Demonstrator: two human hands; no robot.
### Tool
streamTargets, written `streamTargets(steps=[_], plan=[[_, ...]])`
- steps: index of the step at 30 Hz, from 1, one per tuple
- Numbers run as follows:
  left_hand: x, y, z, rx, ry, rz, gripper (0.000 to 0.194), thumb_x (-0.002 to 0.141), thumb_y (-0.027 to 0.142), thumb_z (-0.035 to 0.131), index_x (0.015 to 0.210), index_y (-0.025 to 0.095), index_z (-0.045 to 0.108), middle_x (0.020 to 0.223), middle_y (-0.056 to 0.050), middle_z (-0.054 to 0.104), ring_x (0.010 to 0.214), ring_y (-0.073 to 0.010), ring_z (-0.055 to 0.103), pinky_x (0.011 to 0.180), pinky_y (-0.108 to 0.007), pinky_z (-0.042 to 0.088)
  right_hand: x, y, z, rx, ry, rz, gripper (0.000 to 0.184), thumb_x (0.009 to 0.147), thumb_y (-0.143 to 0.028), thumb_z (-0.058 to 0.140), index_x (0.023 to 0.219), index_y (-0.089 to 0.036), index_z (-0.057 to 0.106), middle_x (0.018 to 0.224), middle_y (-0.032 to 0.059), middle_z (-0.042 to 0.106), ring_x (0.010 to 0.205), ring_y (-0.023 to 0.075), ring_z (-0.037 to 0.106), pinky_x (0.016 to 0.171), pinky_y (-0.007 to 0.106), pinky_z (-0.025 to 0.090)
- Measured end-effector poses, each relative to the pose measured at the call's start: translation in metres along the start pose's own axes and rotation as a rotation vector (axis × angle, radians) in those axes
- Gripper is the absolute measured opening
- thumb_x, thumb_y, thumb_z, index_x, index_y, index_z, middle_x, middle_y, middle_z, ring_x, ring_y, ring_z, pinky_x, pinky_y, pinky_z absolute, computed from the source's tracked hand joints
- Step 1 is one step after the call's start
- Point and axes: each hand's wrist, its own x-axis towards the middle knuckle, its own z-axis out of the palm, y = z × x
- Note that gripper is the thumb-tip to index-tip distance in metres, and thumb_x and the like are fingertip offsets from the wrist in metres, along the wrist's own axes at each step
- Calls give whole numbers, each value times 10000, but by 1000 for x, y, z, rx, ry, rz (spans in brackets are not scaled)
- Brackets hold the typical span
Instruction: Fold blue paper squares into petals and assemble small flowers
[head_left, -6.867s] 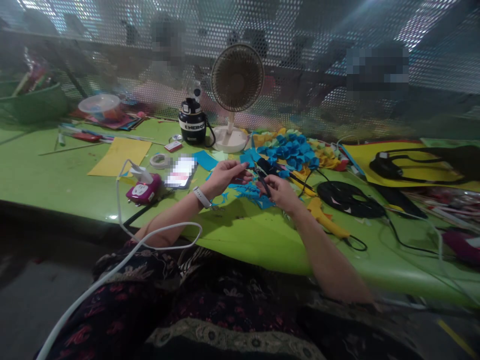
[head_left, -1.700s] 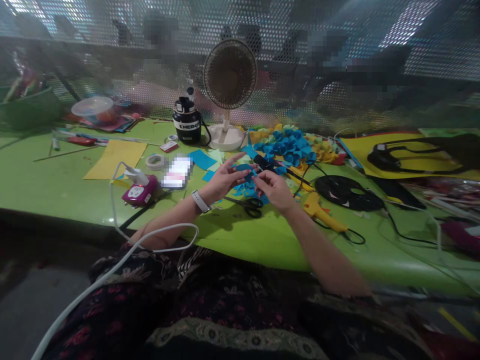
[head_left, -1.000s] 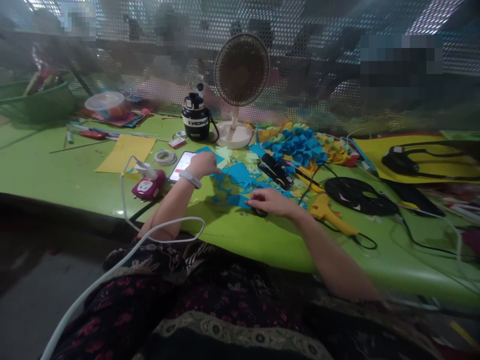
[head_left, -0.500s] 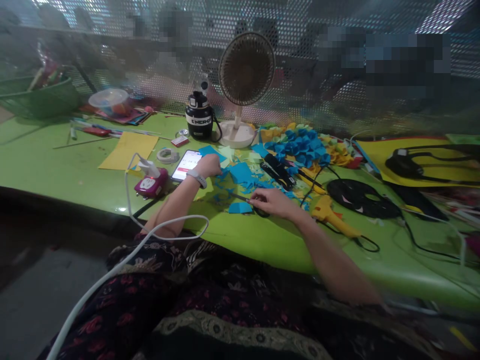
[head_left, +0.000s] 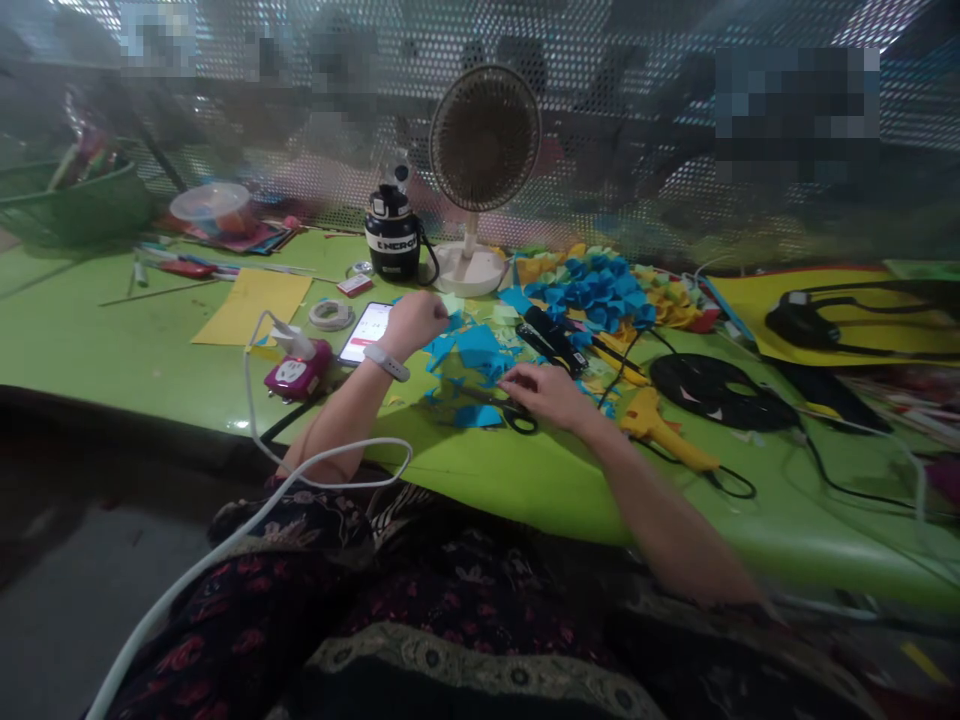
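Though probably light and easily creased, handle the blue paper [head_left: 476, 345] by a free edge — seen amid scraps [head_left: 492, 371] on the table [head_left: 480, 475], between curled left hand [head_left: 415, 322] and right hand [head_left: 553, 396], fingers bunched near scissors [head_left: 513, 408] — with any pinch impossible to tell.

i see a bright green tabletop [head_left: 510, 465] running across the view, its surface catching a whitish glare near the front edge. behind it i make out a perforated, silvery screen [head_left: 615, 130] with light coming through its small holes, brightest at the upper corners. below the table on the left i see a dull grey floor [head_left: 67, 590], in shadow beneath the edge.
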Motion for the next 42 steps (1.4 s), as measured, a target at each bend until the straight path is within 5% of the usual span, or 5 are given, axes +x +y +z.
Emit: streamTargets(steps=[6, 14, 26, 36, 42], plan=[[-12, 21, 23, -928, -309, -92, 233, 680, 242, 858, 844, 113, 753, 805, -42, 715, 745, -106, 642, 835, -303, 515, 5, 3, 1, 271, 388, 79, 353, 818, -554, 665, 886, -208, 686, 830, 57, 728, 691, 187, 628, 667, 335, 519], [-22, 28, 42, -1063, -560, -158, 326, 721, 313, 877, 938, 126, 721, 823, -16, 678, 752, -102, 647, 833, -333, 561, 6, -9, -4, 536, 352, 178, 443, 708, -633, 730, 674, -219, 578, 562, -16, 585, 462, 125, 524, 497, 289, 491], [-28, 35, 63, -1118, -260, -101, 210, 759, 308, 825, 834, 139, 725, 762, 24, 649, 657, -50, 569, 731, -239, 507, 3, -16, 6, 549, 374, 180, 422, 746, -625, 690, 695, -231, 547, 637, 16, 657, 463, 132, 519, 478, 302, 485], [-23, 30, 58, -1124, -312, -141, 326, 722, 292, 870, 971, 117, 753, 696, 20, 663, 577, -47, 565, 636, -214, 487, -3, -3, -7, 217, 446, -114, 375, 792, -367, 668, 1139, -231, 622, 822, 0, 631, 615, 133, 540, 598, 293, 490], [-26, 32, 58, -1143, -388, -112, 335, 734, 245, 863, 1026, 120, 757, 793, -23, 737, 683, -81, 669, 732, -238, 537, 1, 0, -7, 116, 451, -206, 199, 886, -411, 631, 929, -246, 735, 865, 49, 663, 733, 182, 589, 681, 344, 519]])
